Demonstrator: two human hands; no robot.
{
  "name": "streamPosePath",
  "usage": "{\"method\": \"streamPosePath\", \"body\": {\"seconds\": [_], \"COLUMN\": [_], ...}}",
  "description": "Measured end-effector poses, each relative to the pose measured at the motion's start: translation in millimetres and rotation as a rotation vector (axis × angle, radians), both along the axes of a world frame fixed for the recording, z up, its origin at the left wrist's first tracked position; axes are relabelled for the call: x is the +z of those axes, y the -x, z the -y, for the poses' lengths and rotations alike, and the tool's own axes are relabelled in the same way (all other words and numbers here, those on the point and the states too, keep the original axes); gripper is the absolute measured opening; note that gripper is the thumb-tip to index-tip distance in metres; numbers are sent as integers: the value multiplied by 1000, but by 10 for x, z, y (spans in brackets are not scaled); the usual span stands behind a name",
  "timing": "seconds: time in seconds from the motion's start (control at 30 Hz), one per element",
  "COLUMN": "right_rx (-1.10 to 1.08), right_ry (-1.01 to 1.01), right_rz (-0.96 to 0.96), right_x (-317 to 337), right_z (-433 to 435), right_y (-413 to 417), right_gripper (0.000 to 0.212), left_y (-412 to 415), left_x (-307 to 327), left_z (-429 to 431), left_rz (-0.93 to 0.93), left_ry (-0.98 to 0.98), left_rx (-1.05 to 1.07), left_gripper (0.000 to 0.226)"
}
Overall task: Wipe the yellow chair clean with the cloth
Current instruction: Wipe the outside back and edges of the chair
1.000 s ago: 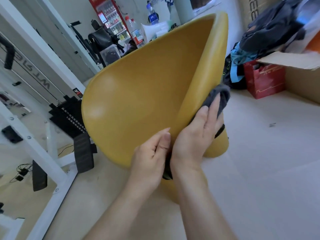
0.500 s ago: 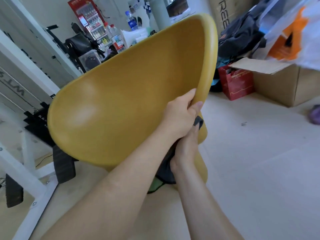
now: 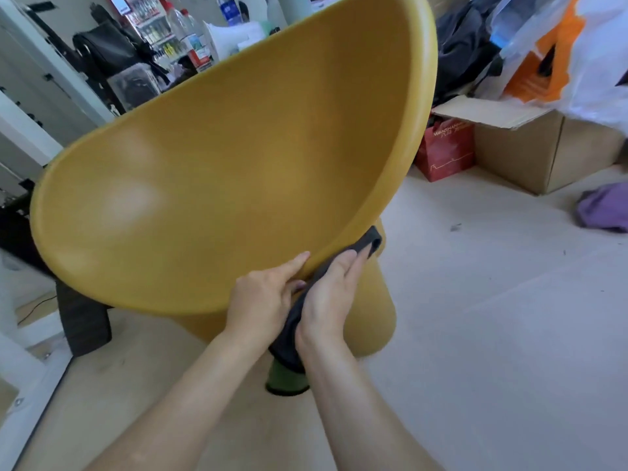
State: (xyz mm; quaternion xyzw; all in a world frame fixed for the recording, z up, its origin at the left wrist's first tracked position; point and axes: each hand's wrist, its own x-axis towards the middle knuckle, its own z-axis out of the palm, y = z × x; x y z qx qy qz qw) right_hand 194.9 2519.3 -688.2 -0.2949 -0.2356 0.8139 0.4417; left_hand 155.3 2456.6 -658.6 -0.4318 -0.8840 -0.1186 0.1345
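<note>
The yellow chair (image 3: 238, 171) is a large plastic shell tipped toward me, its hollow seat filling most of the view. My left hand (image 3: 265, 297) grips the shell's near rim, thumb on the inner face. My right hand (image 3: 329, 297) presses a dark grey cloth (image 3: 368, 244) flat against the outer side of the rim, just right of the left hand. The cloth hangs down below my right wrist, and part of it is hidden behind my hands.
An open cardboard box (image 3: 530, 147) and a red paper bag (image 3: 445, 151) stand on the floor at right, with plastic bags piled above. A purple cloth (image 3: 605, 209) lies at far right. A white metal frame (image 3: 30, 368) and dark clutter stand at left. A green cup (image 3: 287, 379) sits under the chair.
My left hand slid from higher up the right rim back down to the near rim. My right hand with the cloth came up from under the rim onto its outer side.
</note>
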Motion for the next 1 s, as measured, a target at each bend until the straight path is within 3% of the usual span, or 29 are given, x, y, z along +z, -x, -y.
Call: {"method": "streamPosePath", "body": {"seconds": [0.13,0.23,0.33,0.43,0.57,0.67,0.73,0.87,1.0], "right_rx": [53,78,60,63,23,-37,-69,21,152], "right_ry": [-91,-182,-322,-401,-461,-456,-416,-378,-387], "right_rz": [59,162,313,365,359,372,438,554,523], "right_x": [-98,-101,-127,-242,-305,-231,-120,45,-7], "right_z": [-376,-715,-837,-883,-984,-1113,-1212,-1382,-1465], "right_y": [-111,-216,-235,-234,-168,-9,149,330,225], "right_gripper": [44,66,78,82,73,56,57,65,45], "left_y": [-29,20,299,574,715,793,868,1056,1313], "left_x": [27,65,-25,-240,-463,-501,-511,-509,-502], "left_z": [-406,-612,-179,571,694,457,274,-92,-361], "left_rz": [-4,65,122,-60,-162,-191,-210,-165,-96], "left_ry": [124,142,247,283,160,127,120,96,31], "left_rx": [-36,-132,-95,-43,-128,-144,-135,-101,-110], "left_gripper": [44,45,48,47,62,45,37,50,44]}}
